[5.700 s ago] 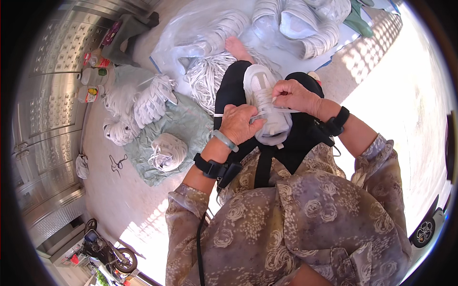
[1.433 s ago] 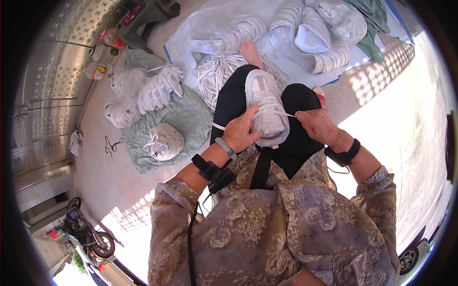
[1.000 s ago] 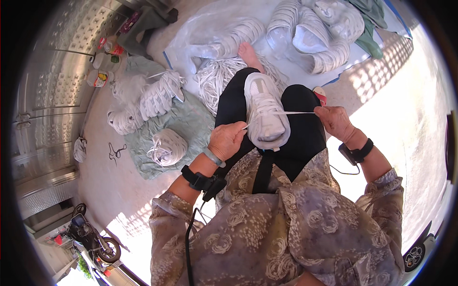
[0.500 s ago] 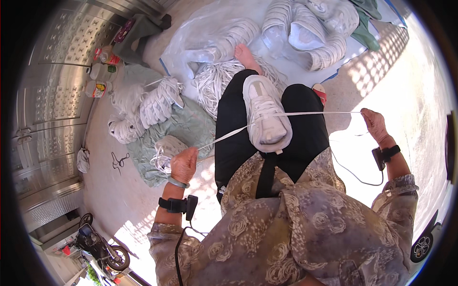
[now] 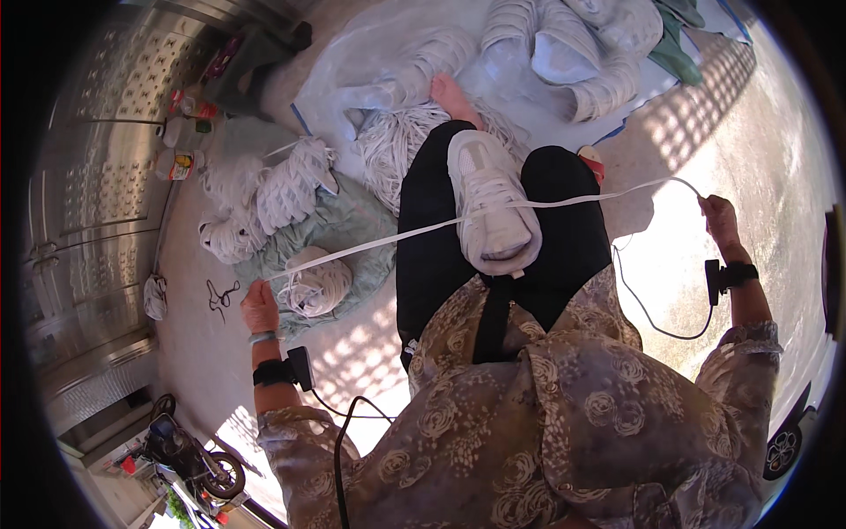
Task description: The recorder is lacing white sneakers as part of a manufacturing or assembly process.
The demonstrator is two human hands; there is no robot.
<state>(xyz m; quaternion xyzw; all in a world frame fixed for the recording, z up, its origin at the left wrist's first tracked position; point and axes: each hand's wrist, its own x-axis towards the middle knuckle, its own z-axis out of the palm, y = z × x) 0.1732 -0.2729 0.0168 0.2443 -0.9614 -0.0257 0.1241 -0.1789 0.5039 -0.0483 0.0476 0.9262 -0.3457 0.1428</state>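
A pale shoe (image 5: 490, 192) sits mid-frame between black-clad knees (image 5: 561, 176), likely light and soft-sided, best steadied by its heel, while the flat white lace (image 5: 423, 231) across it looks limp and best gripped near its ends. At centre-left the left hand's (image 5: 259, 309) fingers close on one end; at centre-right the right hand's (image 5: 721, 220) seem to pinch the other, fingertips too small to make out. The sole is hidden, and whether the lace passes through eyelets I cannot tell.
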